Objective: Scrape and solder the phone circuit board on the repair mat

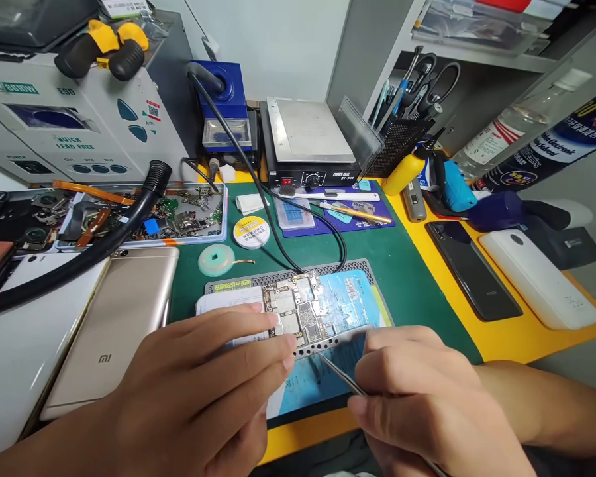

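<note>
A phone circuit board (pixel 298 308) lies on a blue and white pad on the green mat, its lower edge along a perforated metal strip (pixel 335 341). My left hand (pixel 203 384) lies over the pad's left part, fingers stretched out, fingertips on the board's left edge and the strip's left end. My right hand (pixel 422 391) is closed round a thin metal tool (pixel 340 375), whose tip points at the strip just below the board. Fingers of my right hand also meet the strip's right end. The undersides of both hands are hidden.
A black hose (pixel 144 205) crosses the left side above phones and a tray of boards (pixel 223 218). A heating plate (pixel 310 132) and soldering stand (pixel 226 99) stand behind. A green-white cable roll (pixel 216 260) lies left of centre; a dark phone (pixel 471 268) lies right.
</note>
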Demonstrator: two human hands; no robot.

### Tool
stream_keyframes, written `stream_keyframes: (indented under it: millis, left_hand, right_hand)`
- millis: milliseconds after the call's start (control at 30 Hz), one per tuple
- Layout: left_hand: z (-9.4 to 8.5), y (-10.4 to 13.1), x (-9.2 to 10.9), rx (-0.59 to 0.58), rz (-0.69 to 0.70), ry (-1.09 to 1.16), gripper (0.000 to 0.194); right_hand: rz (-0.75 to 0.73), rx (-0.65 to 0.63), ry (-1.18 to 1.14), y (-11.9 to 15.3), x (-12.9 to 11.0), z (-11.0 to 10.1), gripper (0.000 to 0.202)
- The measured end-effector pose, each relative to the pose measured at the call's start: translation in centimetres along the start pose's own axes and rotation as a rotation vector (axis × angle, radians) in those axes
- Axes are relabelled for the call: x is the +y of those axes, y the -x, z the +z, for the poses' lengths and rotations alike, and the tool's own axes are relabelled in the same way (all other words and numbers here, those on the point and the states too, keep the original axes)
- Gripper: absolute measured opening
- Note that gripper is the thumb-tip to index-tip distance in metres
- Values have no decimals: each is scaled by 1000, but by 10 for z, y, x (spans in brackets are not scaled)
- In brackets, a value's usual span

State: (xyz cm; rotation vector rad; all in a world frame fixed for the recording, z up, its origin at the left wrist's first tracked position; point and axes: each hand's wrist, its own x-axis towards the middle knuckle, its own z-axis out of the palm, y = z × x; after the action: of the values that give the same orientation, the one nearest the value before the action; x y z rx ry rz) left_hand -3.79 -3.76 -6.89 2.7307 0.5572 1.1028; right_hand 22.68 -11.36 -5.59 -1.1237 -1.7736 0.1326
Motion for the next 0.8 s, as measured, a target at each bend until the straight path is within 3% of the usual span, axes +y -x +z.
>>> stream_keyframes:
  millis: [400, 600, 800]
  left_hand:
    - [-6, 2, -5, -52, 40, -5, 40]
    - [-8, 3, -4, -47, 42, -12, 38]
    - [-6, 1, -4, -34, 42, 8, 39]
  right_hand:
    - [-5, -62, -27, 4, 3, -4, 34]
    - [-181, -129, -84, 1, 23, -8, 28]
    - [-185, -169, -85, 0, 29, -9, 33]
